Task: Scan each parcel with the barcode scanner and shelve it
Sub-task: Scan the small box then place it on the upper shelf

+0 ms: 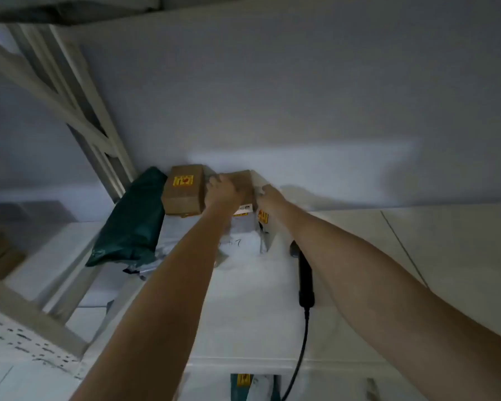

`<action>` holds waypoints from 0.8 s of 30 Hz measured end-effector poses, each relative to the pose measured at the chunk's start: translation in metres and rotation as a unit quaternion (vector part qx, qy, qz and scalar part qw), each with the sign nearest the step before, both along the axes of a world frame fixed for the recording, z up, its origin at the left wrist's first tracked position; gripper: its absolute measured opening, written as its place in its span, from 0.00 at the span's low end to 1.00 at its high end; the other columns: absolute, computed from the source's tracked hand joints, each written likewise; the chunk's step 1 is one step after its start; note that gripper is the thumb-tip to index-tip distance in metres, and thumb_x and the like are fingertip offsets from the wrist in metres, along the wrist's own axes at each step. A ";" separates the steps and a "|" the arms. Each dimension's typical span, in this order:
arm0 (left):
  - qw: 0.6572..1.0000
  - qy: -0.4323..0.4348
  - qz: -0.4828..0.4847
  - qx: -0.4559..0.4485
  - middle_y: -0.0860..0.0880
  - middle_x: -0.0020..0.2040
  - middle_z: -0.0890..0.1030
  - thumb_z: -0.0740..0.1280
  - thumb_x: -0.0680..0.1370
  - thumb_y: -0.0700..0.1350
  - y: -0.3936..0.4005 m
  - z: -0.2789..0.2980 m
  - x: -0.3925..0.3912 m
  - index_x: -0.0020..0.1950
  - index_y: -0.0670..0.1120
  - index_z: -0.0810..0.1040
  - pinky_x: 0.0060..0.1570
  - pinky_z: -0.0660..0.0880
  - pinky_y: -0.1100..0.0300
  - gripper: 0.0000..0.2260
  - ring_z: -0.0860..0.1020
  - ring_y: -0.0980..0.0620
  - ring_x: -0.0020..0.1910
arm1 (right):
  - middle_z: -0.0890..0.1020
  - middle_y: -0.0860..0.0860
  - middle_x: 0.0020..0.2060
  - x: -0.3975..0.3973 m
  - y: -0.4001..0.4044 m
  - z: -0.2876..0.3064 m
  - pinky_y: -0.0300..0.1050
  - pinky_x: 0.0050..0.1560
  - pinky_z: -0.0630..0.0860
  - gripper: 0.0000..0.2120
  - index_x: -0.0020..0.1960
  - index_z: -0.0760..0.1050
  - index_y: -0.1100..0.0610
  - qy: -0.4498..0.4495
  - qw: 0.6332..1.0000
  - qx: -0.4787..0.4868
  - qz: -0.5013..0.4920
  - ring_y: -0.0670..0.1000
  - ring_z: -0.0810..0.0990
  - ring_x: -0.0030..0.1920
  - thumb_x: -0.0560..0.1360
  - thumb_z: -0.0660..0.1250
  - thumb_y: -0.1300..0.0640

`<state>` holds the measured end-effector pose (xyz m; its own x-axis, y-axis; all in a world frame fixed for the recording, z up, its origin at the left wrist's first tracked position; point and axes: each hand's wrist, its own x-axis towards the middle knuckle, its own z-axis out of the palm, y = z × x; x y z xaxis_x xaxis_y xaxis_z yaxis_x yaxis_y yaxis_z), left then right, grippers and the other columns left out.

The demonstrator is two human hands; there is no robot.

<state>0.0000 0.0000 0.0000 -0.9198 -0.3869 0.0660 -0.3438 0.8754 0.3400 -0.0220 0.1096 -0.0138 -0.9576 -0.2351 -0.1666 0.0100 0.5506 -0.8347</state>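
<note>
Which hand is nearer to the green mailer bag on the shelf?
Left. The left hand grips a small box right of the green mailer bag; the right hand is farther right.

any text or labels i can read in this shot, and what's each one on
No text here is sharp enough to quote.
Yellow sticker with a red mark on the left cardboard box: print blurred.
White label on the box under the left hand: too small to read.
Yellow sticker beside the right hand: mostly hidden.
Handwritten marks on the white parcel: illegible.
Yellow sticker on a parcel at the bottom edge: blurred.
</note>
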 end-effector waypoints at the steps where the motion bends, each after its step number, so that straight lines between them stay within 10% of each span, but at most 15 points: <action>1: 1.000 -0.008 0.001 0.005 0.35 0.72 0.59 0.59 0.80 0.52 -0.001 0.001 -0.003 0.74 0.34 0.52 0.66 0.64 0.48 0.31 0.60 0.38 0.71 | 0.67 0.63 0.70 -0.005 -0.004 0.001 0.45 0.62 0.68 0.20 0.71 0.61 0.68 -0.008 1.000 -0.006 -0.003 0.60 0.69 0.68 0.80 0.53 0.62; 15: 0.977 0.043 0.035 0.207 0.37 0.70 0.60 0.62 0.77 0.58 -0.010 -0.003 -0.023 0.74 0.38 0.56 0.61 0.70 0.50 0.34 0.69 0.38 0.65 | 0.76 0.57 0.56 -0.032 -0.020 -0.004 0.42 0.40 0.71 0.19 0.67 0.66 0.57 -0.056 0.980 -0.189 -0.016 0.54 0.75 0.50 0.77 0.59 0.61; 24: 0.950 0.083 0.099 0.284 0.39 0.69 0.60 0.68 0.69 0.64 0.005 0.015 -0.026 0.76 0.41 0.51 0.62 0.71 0.47 0.46 0.66 0.38 0.67 | 0.76 0.52 0.42 -0.034 0.000 0.010 0.46 0.50 0.69 0.11 0.56 0.75 0.55 -0.114 0.941 -0.308 -0.077 0.55 0.75 0.48 0.76 0.59 0.57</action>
<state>-0.0259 0.0047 0.0145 -0.8201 -0.5683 -0.0673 -0.3836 0.4586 0.8016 -0.0561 0.1098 -0.0035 -0.9443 -0.2158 -0.2486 0.2668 -0.0595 -0.9619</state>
